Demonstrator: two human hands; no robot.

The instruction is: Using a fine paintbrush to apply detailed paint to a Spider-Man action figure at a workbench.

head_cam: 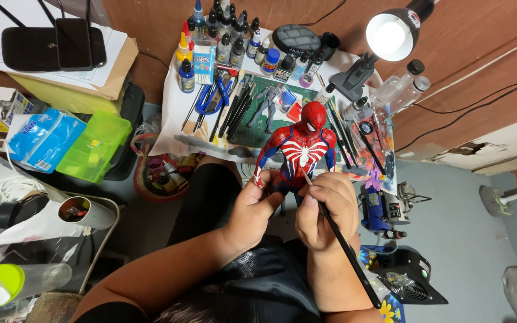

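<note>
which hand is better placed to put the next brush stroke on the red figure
Right. The right hand grips the paintbrush, tip at the figure; the left hand holds the figure.

A small white work table [172,113] is seen just beyond the hands. On it a green cutting mat [258,128] is laid, with a grey figure [265,106] lying on the mat. Dark brushes [234,110] and blue pliers [213,98] are spread to the left of the mat. Paint bottles [228,36] are clustered along the far edge, and a lit desk lamp [384,39] is set at the far right.
</note>
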